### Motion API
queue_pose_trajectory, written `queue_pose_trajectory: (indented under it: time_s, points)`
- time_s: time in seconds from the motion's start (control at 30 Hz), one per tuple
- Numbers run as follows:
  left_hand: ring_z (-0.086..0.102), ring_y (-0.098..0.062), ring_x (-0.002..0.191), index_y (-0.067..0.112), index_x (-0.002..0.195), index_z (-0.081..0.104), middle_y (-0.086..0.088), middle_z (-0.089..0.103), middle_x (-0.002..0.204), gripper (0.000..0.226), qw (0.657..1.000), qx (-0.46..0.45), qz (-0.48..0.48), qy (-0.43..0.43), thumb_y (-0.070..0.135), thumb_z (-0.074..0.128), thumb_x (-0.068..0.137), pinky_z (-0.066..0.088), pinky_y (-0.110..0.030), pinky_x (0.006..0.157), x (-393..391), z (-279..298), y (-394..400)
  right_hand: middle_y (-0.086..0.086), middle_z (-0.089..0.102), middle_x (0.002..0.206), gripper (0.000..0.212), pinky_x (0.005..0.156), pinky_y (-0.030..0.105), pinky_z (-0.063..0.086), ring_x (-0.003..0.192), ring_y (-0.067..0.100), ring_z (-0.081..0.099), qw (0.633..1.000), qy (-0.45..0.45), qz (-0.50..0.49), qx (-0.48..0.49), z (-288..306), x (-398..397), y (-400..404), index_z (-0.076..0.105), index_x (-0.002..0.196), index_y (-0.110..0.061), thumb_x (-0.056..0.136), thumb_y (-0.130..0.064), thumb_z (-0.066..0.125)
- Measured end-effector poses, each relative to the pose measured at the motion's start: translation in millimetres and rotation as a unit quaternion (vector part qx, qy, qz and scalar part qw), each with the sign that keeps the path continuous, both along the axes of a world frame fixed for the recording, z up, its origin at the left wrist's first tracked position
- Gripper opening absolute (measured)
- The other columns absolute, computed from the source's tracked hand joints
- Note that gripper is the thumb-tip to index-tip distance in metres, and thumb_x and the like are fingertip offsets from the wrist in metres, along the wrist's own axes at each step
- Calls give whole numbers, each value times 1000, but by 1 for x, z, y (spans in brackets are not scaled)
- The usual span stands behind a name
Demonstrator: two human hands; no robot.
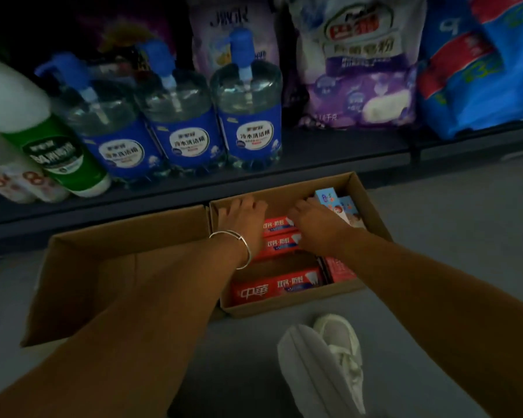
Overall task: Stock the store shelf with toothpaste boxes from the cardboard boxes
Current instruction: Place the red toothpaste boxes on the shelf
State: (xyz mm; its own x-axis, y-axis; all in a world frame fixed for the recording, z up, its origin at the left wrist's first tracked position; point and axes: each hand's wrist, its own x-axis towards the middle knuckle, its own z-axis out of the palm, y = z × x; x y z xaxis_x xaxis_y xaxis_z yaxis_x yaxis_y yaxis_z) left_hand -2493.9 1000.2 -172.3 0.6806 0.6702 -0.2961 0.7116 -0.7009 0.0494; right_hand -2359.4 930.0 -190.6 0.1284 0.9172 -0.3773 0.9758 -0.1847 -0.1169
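Both your hands are down inside the smaller cardboard box (372,212), which sits on the floor (465,251) just in front of the bottom shelf (314,155). Your left hand (242,218) lies over the left ends of the red toothpaste boxes (280,244); its fingers reach down toward the box's far wall, and you cannot tell from here whether they are curled on a pack or only resting. Your right hand (314,224) covers the right ends of the same red packs, fingers bent downward, grip likewise hidden. A silver bangle (239,245) circles your left wrist.

The red toothpaste boxes lie flat with their long axis running left to right, printed faces up, stacked in rows from the near wall to the middle. At the far right corner, light blue toothpaste boxes (329,200) stand on end, tilted. Another red pack (340,271) stands on edge by the right wall.

A larger cardboard box (82,276) touches the smaller one on its left. Pump bottles (248,116) with blue labels stand on the shelf above.
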Motion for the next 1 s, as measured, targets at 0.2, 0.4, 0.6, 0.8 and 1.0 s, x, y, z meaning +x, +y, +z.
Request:
queue_pose_trajectory:
  time_s: [0.2,0.4,0.6,0.8,1.0]
  points:
    - [34,-26,127,20,138,33,-5,35,137,63,999,-45,7,21,30,63,84,30,-41,101,4,-55,16,10,35,141,59,110,40,30,130,26,31,999,10,14,-35,-59,0,17,33,141,-13,90,-25,59]
    - [34,-28,127,20,139,32,-7,34,136,62,997,-65,0,49,27,61,85,30,-41,101,9,-90,32,13,24,150,58,112,44,27,138,32,20,996,-12,17,-88,-98,0,37,24,145,-10,94,-21,51]
    - [34,-27,126,21,139,32,-6,34,136,58,995,-71,-5,65,21,59,87,30,-41,102,18,-113,46,17,21,151,51,112,46,29,139,37,17,994,-21,-17,-106,-121,-1,49,25,145,-7,98,-18,42]
    - [33,-27,127,20,140,30,-6,33,137,58,996,-69,3,61,14,55,87,30,-42,101,21,-121,52,17,33,145,44,111,44,29,136,34,26,993,-46,-1,-106,-121,-1,55,40,137,-7,97,-25,44]
    - [32,-27,128,22,141,27,-5,32,139,64,997,-59,-4,53,13,58,85,29,-42,102,24,-125,56,18,45,137,43,107,40,31,127,33,41,991,-23,-2,-129,-118,-5,52,36,135,-5,96,-22,46]
